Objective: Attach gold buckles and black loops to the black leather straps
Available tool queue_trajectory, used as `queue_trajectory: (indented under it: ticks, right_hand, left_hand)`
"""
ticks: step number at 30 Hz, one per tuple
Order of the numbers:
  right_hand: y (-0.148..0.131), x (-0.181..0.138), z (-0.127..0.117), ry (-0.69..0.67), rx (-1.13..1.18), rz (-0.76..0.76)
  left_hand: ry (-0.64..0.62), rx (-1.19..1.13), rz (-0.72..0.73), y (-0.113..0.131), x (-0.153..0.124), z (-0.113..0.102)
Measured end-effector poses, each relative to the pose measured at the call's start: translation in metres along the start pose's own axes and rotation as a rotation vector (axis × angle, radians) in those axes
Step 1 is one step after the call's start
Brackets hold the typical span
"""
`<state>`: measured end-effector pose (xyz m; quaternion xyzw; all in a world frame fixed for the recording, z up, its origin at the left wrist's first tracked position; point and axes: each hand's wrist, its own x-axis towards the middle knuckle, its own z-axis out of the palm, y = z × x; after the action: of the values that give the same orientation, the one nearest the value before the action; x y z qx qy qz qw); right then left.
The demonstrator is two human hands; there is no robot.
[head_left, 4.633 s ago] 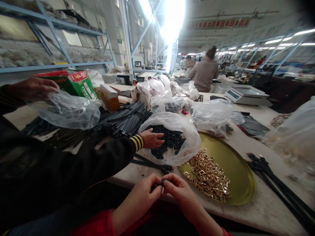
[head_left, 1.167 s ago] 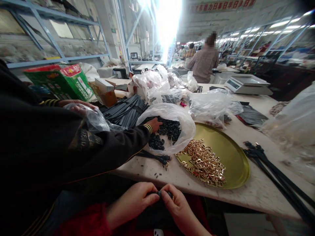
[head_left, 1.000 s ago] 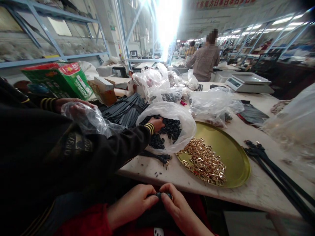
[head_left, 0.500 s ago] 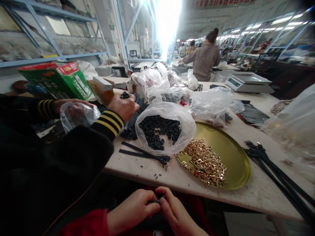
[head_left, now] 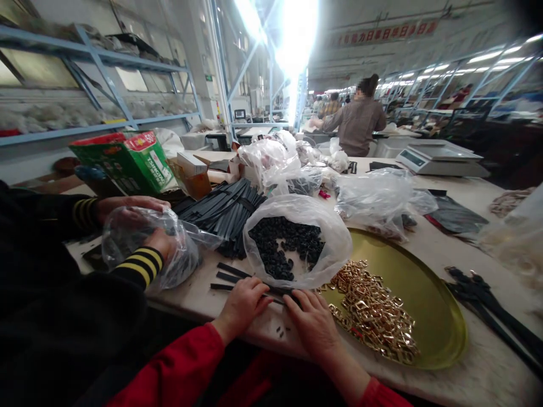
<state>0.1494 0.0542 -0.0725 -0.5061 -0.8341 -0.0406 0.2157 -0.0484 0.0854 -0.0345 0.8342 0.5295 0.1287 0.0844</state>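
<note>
Several short black straps (head_left: 227,277) lie side by side at the table's front edge, their left ends pointing out past my left hand. My left hand (head_left: 244,305) is closed over the nearest strap, its fingertips bent down to the tabletop. My right hand (head_left: 314,322) grips the other end of that strap with fingers curled; its fingertips hide the strap end. Just behind my hands, an open white plastic bag (head_left: 339,243) holds small black loops. By my right hand a gold oval tray (head_left: 441,316) carries a heap of gold-coloured metal buckles (head_left: 373,311).
A co-worker's hands (head_left: 161,246) work in a clear bag (head_left: 182,265) at the left. Behind lie a pile of black strips (head_left: 229,212) and a green carton (head_left: 144,164). A scale (head_left: 441,158) stands at the back right; finished-looking black straps (head_left: 487,299) lie at the right.
My hands have risen from my lap to the table edge, bringing a strap beside the two lying there. The co-worker's right hand has moved from the black strips into the clear bag.
</note>
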Motion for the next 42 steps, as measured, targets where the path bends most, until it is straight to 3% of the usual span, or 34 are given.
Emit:
queue_trajectory:
  ticks: [4, 9, 13, 16, 19, 23, 25, 27, 29, 31, 33, 35, 36, 38, 42]
  right_hand:
    - [0.006, 0.001, 0.004, 0.041, 0.029, -0.002]
    - [0.002, 0.004, -0.006, 0.022, 0.109, 0.022]
    - [0.0, 0.004, -0.008, 0.018, 0.138, 0.042]
    - [0.002, 0.004, -0.007, 0.023, 0.156, 0.04]
    - [0.003, 0.002, -0.011, 0.064, 0.17, 0.012]
    - [-0.009, -0.001, -0.025, 0.058, 0.248, 0.007]
    - [-0.02, -0.001, -0.033, -0.046, 0.34, 0.074]
    - [-0.03, -0.001, -0.041, -0.133, 0.461, 0.15]
    - [-0.034, -0.004, -0.05, -0.164, 0.568, 0.224]
    - [-0.032, -0.009, -0.062, -0.198, 0.645, 0.267]
    - [-0.027, -0.016, -0.078, -0.296, 0.714, 0.227]
    - [-0.023, -0.02, -0.093, -0.403, 0.777, 0.134]
    - [-0.021, -0.02, -0.099, -0.435, 0.791, 0.09]
    - [-0.015, -0.012, -0.106, -0.433, 0.786, 0.029]
    - [0.015, 0.03, -0.095, -0.25, 0.519, 0.096]
  left_hand:
    - [0.094, 0.038, -0.156, -0.039, 0.017, -0.02]
    - [0.212, 0.066, -0.452, -0.076, 0.068, -0.041]
    - [0.187, -0.031, -0.593, -0.079, 0.092, -0.052]
    - [0.095, -0.187, -0.63, -0.063, 0.077, -0.06]
    - [-0.101, -0.399, -0.601, -0.027, 0.037, -0.057]
    - [-0.3, -0.638, -0.495, 0.036, -0.022, -0.032]
    - [-0.215, -0.819, -0.348, 0.06, -0.04, -0.018]
    - [-0.16, -0.831, -0.206, 0.073, -0.051, -0.01]
    - [-0.117, -0.652, -0.096, 0.076, -0.057, -0.011]
    - [0.036, -0.379, 0.005, 0.074, -0.061, -0.021]
    - [0.257, -0.129, 0.145, 0.071, -0.065, -0.036]
    - [0.31, 0.006, 0.319, 0.071, -0.067, -0.049]
    - [0.252, 0.024, 0.37, 0.072, -0.068, -0.054]
    - [0.052, -0.035, 0.335, 0.075, -0.067, -0.06]
    - [-0.245, -0.4, 0.015, 0.079, -0.061, -0.062]
